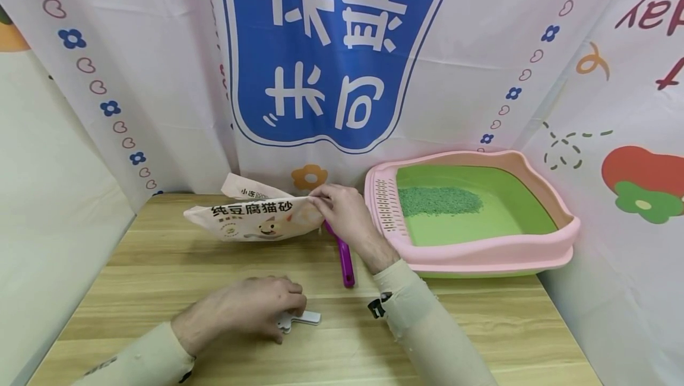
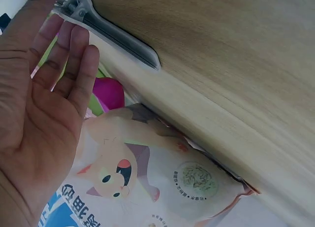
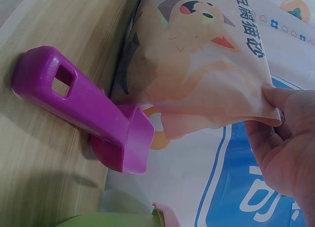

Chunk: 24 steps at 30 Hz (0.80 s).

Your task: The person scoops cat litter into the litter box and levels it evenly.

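Observation:
A small white-grey clip point(image 1: 307, 318) with a slim bar lies on the wooden table; its exact kind is hard to tell. Over its left end is my left hand point(image 1: 248, 309), thumb and fingers spread around it. In the left wrist view, the fingers are fairly straight, fingertips by the clip's hinged end point(image 2: 78, 10). My right hand point(image 1: 344, 214) pinches the top right corner of a cat litter bag point(image 1: 267, 222). The bag leans at the table's back, its upper edge folded. Beside it rests a purple scoop point(image 3: 83, 99), handle toward me.
A pink-rimmed litter box point(image 1: 481, 252) with a green base stands at the right back. Green litter granules point(image 1: 440, 201) lie in its left part. Behind the table point(image 1: 160, 267) hangs a printed white cloth point(image 1: 160, 65) with a blue panel.

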Each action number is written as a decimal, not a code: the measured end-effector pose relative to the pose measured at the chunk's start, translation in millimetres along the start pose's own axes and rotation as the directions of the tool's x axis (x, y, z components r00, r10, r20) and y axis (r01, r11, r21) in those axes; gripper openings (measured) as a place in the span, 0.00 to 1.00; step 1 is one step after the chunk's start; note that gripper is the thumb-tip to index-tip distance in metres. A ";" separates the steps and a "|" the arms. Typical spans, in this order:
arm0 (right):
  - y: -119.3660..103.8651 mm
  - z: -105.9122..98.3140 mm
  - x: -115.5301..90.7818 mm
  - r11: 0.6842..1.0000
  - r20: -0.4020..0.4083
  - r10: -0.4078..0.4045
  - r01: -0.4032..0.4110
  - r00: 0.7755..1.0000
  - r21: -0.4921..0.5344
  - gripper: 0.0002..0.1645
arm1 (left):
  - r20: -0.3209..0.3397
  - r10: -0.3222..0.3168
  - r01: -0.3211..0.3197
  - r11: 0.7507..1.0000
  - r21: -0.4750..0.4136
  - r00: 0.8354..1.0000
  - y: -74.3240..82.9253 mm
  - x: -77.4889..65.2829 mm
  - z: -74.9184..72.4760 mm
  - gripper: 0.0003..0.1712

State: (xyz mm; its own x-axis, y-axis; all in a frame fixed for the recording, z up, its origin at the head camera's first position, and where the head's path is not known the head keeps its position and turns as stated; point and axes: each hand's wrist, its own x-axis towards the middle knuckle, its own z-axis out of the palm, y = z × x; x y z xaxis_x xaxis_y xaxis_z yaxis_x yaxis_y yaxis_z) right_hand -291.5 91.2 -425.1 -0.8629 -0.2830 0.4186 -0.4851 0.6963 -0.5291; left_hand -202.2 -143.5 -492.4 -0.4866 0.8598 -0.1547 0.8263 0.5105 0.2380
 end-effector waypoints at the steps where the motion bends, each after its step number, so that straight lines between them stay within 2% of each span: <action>1: -0.1 0.0 0.0 1.000 -0.001 0.000 0.000 1.000 -0.001 0.10 | -0.001 -0.007 0.007 1.000 -0.005 1.000 0.3 0.1 -0.1 0.29; 11: 0.2 0.3 0.2 1.000 0.004 -0.003 0.003 1.000 -0.006 0.10 | -0.023 0.005 -0.005 0.999 -0.041 1.000 -4.9 0.7 -2.1 0.26; 24: -1.0 -1.5 -0.3 1.000 0.011 -0.004 0.004 1.000 -0.012 0.10 | 0.001 -0.038 0.038 0.996 -0.079 0.999 -4.7 0.0 -8.8 0.20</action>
State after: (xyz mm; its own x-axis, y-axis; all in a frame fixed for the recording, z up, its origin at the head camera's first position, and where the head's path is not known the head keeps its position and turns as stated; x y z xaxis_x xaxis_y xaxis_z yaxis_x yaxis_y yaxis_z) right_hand -290.6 91.6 -423.6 -0.8626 -0.2928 0.4126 -0.4867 0.7030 -0.5187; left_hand -208.6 -145.7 -485.1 -0.5172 0.8398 -0.1648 0.7822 0.5420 0.3072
